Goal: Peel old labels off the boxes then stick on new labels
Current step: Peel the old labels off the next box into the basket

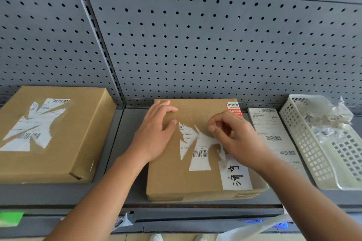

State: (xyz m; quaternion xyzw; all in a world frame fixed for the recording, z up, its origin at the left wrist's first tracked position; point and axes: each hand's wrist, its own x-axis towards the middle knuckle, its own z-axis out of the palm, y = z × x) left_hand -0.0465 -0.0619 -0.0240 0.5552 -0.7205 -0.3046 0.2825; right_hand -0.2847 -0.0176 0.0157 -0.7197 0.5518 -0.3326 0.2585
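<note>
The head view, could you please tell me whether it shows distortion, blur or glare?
Head view: wide-angle bowing bends the pegboard and shelf edge; light is soft and even, no glare, faint shadows beside the left hand and right hand on the box; the barcode on the torn label is sharp, the frame's bottom smeared.

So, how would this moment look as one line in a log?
phase: peeling | left hand: presses flat on middle box | right hand: pinches torn old label | white basket: holds crumpled scraps
</note>
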